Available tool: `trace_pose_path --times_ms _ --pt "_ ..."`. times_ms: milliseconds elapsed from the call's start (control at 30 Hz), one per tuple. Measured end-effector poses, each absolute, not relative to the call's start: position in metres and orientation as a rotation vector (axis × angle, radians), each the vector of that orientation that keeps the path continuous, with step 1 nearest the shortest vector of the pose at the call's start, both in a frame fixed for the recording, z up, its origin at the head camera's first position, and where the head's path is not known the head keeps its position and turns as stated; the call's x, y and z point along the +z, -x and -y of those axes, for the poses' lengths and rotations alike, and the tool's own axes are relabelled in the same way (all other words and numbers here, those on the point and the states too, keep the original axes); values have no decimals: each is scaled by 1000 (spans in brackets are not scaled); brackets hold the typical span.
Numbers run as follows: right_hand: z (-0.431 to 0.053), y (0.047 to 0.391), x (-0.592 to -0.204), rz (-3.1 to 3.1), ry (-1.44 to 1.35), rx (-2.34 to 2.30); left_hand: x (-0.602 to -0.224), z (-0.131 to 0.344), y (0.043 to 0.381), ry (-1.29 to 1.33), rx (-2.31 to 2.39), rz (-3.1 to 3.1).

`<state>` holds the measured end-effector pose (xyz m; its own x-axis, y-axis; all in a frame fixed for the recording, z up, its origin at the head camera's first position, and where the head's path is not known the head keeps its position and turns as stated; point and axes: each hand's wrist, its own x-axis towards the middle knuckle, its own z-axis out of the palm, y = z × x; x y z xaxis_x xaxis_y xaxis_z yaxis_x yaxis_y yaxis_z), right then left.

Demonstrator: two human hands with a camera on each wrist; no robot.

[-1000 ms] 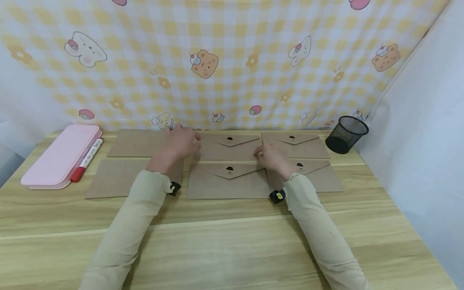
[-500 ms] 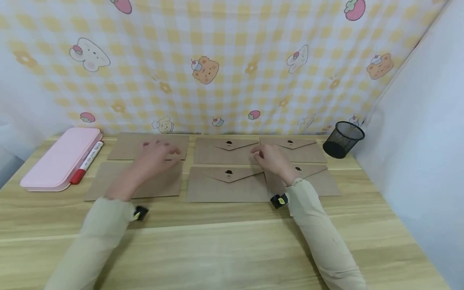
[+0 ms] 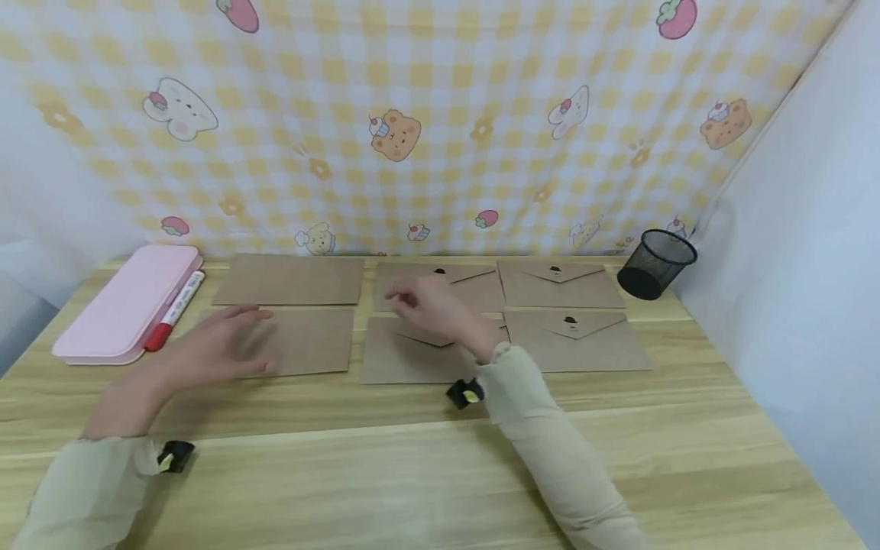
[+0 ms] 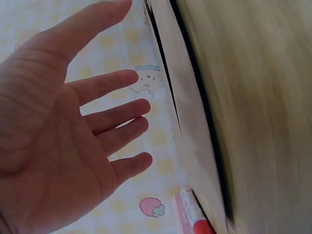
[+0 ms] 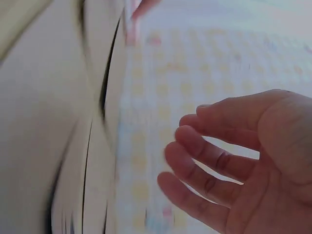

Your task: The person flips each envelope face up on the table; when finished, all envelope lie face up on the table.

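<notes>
Brown paper envelopes lie flat in two rows on the wooden table. My left hand (image 3: 202, 353) is over the left end of the front-left envelope (image 3: 316, 344), its fingers spread and holding nothing. Behind it lies the back-left envelope (image 3: 296, 280), plain side up. My right hand (image 3: 436, 307) is above the middle pair, partly hiding the front-middle envelope (image 3: 395, 368) and the back-middle envelope (image 3: 481, 294). In the right wrist view, the fingers (image 5: 195, 168) are loosely bent around nothing. On the right, the back envelope (image 3: 564, 292) and front envelope (image 3: 591, 351) show pointed flaps with a hat print.
A pink case (image 3: 131, 305) and a red-capped marker (image 3: 180, 302) sit at the table's left. At the back right, a black mesh cup (image 3: 653, 266) stands. A checked curtain (image 3: 440, 176) hangs behind the table (image 3: 344, 489).
My left hand has moved left and nearer to me, from between the back envelopes to the front-left one. My right hand has shifted left from the right-hand pair. The envelopes stay put.
</notes>
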<state>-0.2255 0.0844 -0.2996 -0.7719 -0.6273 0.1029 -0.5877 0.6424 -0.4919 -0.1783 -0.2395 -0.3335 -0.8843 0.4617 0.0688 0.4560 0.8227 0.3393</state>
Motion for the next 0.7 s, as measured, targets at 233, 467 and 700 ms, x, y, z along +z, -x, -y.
trace_pose_path --times_ms 233,467,700 --pt "-13 211 -313 -2687 1046 -515 -339 253 177 -620 574 -2857" --pt "16 193 -339 -2711 1017 -139 -346 259 180 -605 540 -2858" --pt "17 192 -337 -2711 989 -201 -346 263 184 -605 608 -2812"
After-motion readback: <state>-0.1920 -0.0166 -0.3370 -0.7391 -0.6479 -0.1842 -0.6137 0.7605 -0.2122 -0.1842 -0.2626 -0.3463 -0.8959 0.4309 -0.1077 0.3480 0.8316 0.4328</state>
